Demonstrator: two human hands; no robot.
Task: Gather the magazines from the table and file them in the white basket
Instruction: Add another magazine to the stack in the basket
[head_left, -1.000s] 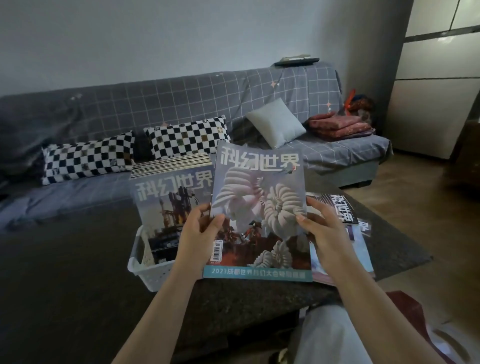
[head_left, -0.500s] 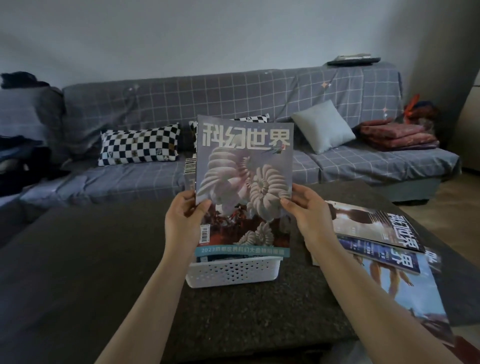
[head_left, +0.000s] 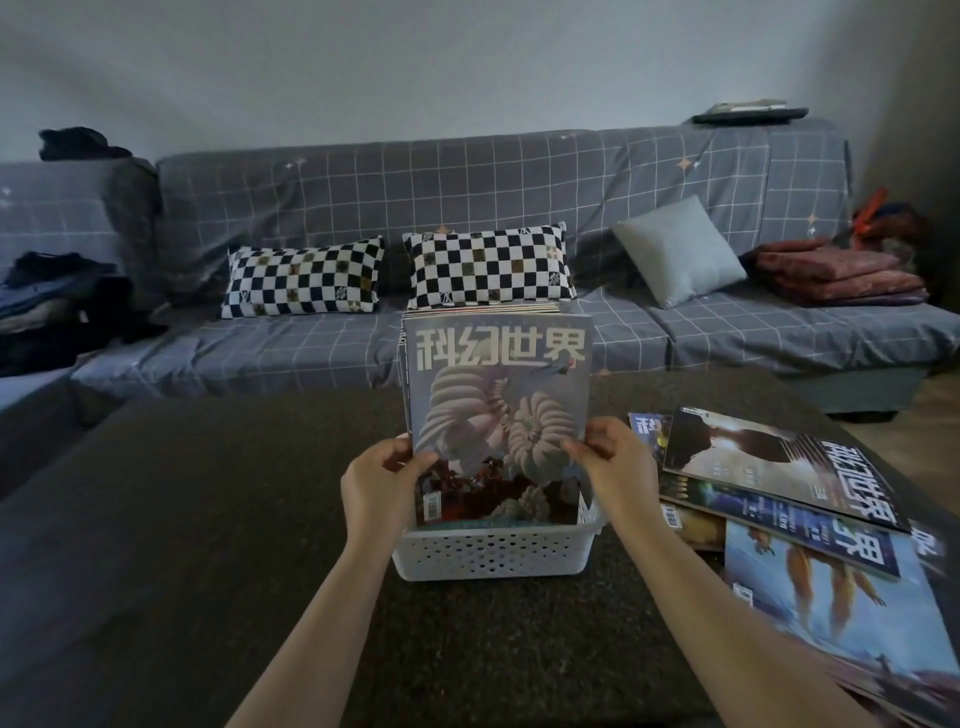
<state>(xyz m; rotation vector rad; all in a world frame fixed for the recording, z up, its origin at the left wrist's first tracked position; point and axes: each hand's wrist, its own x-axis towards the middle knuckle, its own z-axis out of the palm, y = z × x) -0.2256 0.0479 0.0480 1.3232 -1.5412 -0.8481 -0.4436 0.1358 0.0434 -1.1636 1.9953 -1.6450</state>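
A magazine with a pale spiral-shell cover (head_left: 497, 395) stands upright in the white perforated basket (head_left: 493, 553) at the middle of the dark table. Its lower edge is down inside the basket, in front of several other upright magazines whose tops show just behind it. My left hand (head_left: 382, 486) pinches its left edge and my right hand (head_left: 613, 467) grips its right edge. A loose pile of magazines (head_left: 779, 499) lies flat on the table to the right of the basket.
The dark table (head_left: 182, 545) stretches wide to the left and front of the basket. Behind it runs a grey checked sofa (head_left: 467, 197) with two chequered cushions, a grey cushion and folded red cloth. Dark clothes lie at the far left.
The shell-cover magazine has gone from held up beside the basket to lowered into it, both hands still on its edges. The view has swung left, bringing the basket to the centre.
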